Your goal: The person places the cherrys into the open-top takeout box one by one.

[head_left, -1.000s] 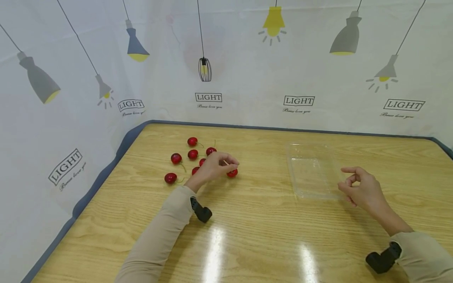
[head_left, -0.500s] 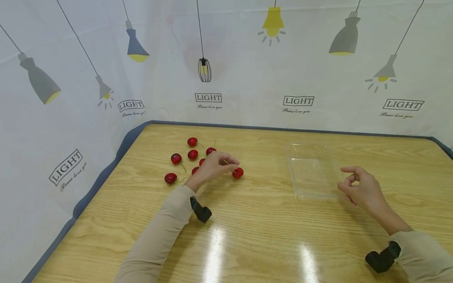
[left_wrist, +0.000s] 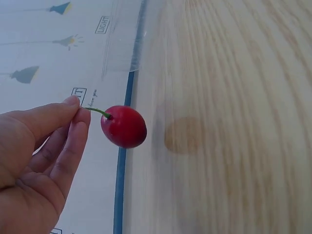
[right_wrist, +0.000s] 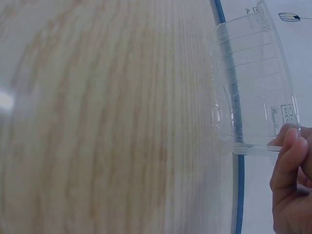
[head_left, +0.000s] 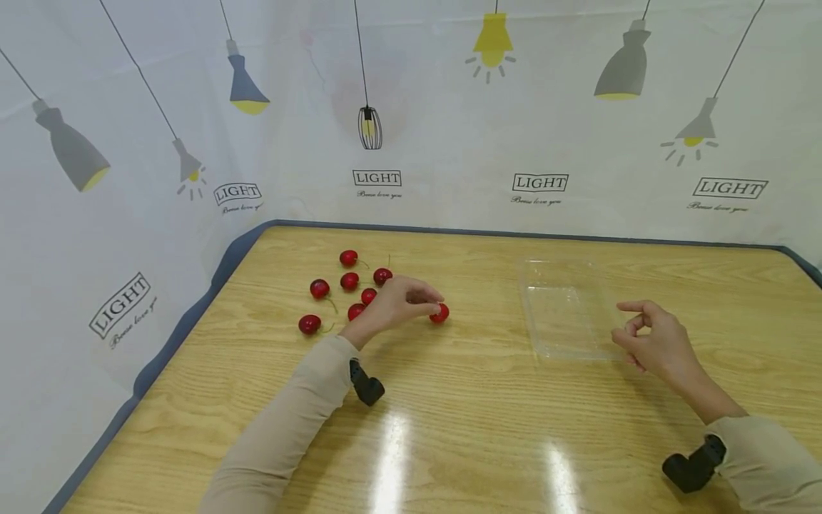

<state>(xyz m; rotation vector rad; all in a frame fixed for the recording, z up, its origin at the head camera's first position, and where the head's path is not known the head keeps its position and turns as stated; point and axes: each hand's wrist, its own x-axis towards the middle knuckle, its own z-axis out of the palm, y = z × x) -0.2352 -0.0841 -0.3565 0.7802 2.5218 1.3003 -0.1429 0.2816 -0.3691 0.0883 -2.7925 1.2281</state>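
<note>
My left hand [head_left: 397, 305] pinches a red cherry [left_wrist: 125, 127] by its green stem [left_wrist: 99, 111] between thumb and fingertips. The fruit dangles just past the fingertips, low over the wooden table, with a shadow beside it in the left wrist view. On the right, a clear plastic container [right_wrist: 251, 73] stands open-topped on the table. My right hand [head_left: 661, 346] grips its near right edge, thumb and fingers at the rim. Several more cherries [head_left: 320, 288] lie loose behind and left of my left hand, which partly covers the nearest ones.
The wooden table [head_left: 475, 414] reaches back to a blue edge along a white cloth [head_left: 443, 143] printed with lamps. A black wrist camera [head_left: 367, 385] sits at the left cuff, and another black camera [head_left: 693, 464] at the right one.
The pinched cherry has shifted to the right, away from the loose cherries, and the left hand has moved slightly right with it. The right hand stays at the container's edge.
</note>
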